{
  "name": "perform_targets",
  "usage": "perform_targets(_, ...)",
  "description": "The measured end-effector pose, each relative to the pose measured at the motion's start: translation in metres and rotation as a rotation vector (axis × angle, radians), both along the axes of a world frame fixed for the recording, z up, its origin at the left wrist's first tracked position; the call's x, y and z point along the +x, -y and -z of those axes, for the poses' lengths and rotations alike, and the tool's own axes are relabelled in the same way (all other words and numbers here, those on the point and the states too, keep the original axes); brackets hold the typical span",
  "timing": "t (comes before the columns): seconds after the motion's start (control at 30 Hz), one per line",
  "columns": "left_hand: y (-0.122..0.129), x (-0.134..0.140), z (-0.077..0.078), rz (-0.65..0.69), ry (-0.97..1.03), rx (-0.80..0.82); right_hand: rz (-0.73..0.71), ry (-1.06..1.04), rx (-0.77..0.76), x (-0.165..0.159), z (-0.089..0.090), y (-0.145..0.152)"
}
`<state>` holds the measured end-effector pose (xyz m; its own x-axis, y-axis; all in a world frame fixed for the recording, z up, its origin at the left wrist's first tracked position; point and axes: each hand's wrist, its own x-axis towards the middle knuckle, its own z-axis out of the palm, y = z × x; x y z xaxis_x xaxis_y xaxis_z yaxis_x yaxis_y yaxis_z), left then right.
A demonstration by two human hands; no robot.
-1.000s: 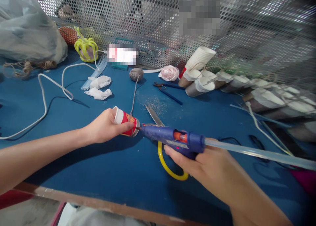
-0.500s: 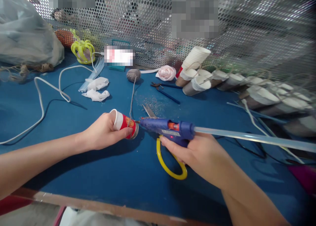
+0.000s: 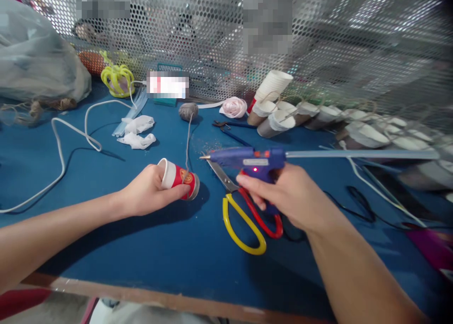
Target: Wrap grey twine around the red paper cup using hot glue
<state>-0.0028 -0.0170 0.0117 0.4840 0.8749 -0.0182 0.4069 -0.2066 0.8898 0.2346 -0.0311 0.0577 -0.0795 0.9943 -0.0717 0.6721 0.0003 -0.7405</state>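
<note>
My left hand (image 3: 150,189) is closed around a red and white paper cup (image 3: 170,173), tilted on its side with its mouth toward my palm. Grey yarn runs from the cup's base end back to a small yarn ball (image 3: 188,111). A blue hot glue gun (image 3: 233,157) is gripped in my right hand (image 3: 283,191), its nozzle pointing left, above and to the right of the cup and apart from it. From its back a long clear glue stick (image 3: 354,154) sticks out, and a red light glows on its side. Under the gun lie scissors (image 3: 244,241) with yellow and red handles.
Blue-handled pliers (image 3: 235,136) and a pink ribbon roll (image 3: 233,107) lie farther back. Several wrapped cups (image 3: 278,124) line the right side. White scraps (image 3: 136,140), a white cable (image 3: 61,149) and a plastic bag (image 3: 38,55) are at left. Perforated metal (image 3: 208,40) closes the back.
My right hand has raised the glue gun and levelled it, bringing the nozzle off the cup. More of the scissors now shows. My left hand keeps the cup in nearly the same place.
</note>
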Motion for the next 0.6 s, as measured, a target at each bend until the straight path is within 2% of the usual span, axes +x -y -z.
perform_targets(0.1,0.001,-0.001,-0.002,0.022,0.097,-0.059,0.273,-0.221,0.105,0.017,0.009,-0.022)
perform_targets(0.13,0.002,-0.001,-0.003,0.026,0.132,-0.073,0.306,-0.237,0.105,0.021,0.012,-0.029)
perform_targets(0.27,0.006,0.000,-0.004,0.025,0.256,-0.121,0.326,-0.170,-0.022,0.030,0.024,-0.054)
perform_targets(0.4,0.007,0.000,-0.003,0.043,0.285,-0.098,0.362,-0.030,-0.149,0.033,0.039,-0.071)
perform_targets(0.5,0.007,0.000,-0.001,0.097,0.322,-0.021,0.382,0.088,-0.147,0.035,0.045,-0.080)
perform_targets(0.6,0.007,-0.001,0.000,0.128,0.321,0.033,0.334,0.157,-0.069,0.029,0.038,-0.080)
